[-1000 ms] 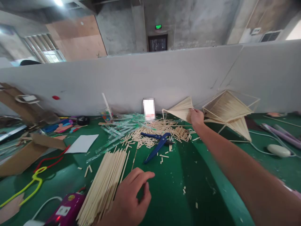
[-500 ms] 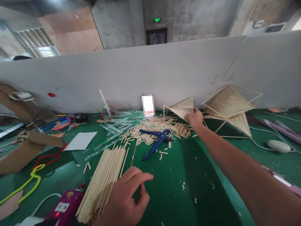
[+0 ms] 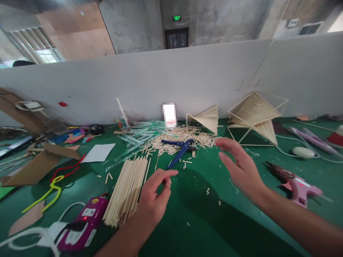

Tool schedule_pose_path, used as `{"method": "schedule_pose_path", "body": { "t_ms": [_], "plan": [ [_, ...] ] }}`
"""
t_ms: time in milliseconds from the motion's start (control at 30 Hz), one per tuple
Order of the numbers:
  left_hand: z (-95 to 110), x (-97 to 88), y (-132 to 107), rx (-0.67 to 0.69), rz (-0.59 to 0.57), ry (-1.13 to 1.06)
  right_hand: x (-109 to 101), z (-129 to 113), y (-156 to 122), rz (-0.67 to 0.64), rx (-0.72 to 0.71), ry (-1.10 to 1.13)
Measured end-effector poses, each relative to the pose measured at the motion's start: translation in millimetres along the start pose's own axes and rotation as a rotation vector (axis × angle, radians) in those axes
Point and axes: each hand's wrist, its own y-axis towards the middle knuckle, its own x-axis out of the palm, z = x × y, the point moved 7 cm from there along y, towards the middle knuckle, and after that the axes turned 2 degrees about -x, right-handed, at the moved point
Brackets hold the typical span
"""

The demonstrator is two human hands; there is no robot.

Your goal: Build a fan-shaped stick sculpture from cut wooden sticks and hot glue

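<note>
The green work table (image 3: 195,228), smooth and flecked with scraps, stands against a pale partition (image 3: 150,78). At its right rear stands a large angular frame (image 3: 253,114) of thin wooden sticks, its faces closely ribbed. At left lies an open cardboard box (image 3: 29,171), brown; its contents cannot be made out. A stick bundle (image 3: 125,192), long, straight and parallel, lies just left of the left hand (image 3: 155,196), which overlaps its edge in view; contact cannot be confirmed. Left hand: loosely bent, nothing seen between thumb and forefinger. A twisted stick fan (image 3: 205,119) stands beyond the right hand (image 3: 239,166), clear of its fingers, narrowing leftward. Right hand: released, thumb apart from fingers, holding nothing. Blue cutters (image 3: 180,155) lie farther back, between the hands. A small, brightly patterned cup (image 3: 122,123) appears to hold a white rod (image 3: 121,110). Short stick pieces (image 3: 202,139) are heaped behind the cutters.
</note>
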Motion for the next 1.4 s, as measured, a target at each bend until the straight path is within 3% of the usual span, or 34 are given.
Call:
{"method": "schedule_pose_path", "body": {
  "t_ms": [133, 300, 567, 833, 933, 1100, 1167, 1267, 1400],
  "plan": [
    [-20.2, 2.7, -0.3, -0.210, 0.040, -0.284, -4.1, -16.5, -51.1, -0.139, 0.100, 0.027],
    [-29.8, 6.3, -2.7, -0.335, 0.111, -0.479, -12.0, -27.6, -79.9, -0.153, 0.059, -0.031],
    [-28.8, 7.5, -0.2, -0.326, 0.118, -0.472, -27.4, -3.9, -91.2, -0.109, 0.083, -0.103],
    [-37.9, 2.2, 5.6, -0.356, 0.129, -0.324, -19.6, 20.1, -106.8, -0.171, 0.097, -0.140],
    [-37.1, -5.5, 11.5, -0.356, 0.094, -0.159, -16.9, 17.5, -105.9, -0.192, 0.036, -0.173],
    [-26.5, -37.8, 25.3, -0.236, 0.146, 0.423, -2.9, 0.4, -108.6, -0.361, -0.169, -0.299],
    [-29.9, -49.5, 29.1, -0.296, 0.110, 0.703, 4.5, -8.6, -112.3, -0.433, -0.269, -0.350],
    [-45.4, -68.0, 28.8, -0.501, 0.000, 1.078, 11.0, -16.8, -115.4, -0.480, -0.331, -0.377],
    [-63.2, -78.2, 25.2, -0.598, -0.103, 1.148, 12.0, -18.6, -115.5, -0.475, -0.323, -0.354]
  ]
}}
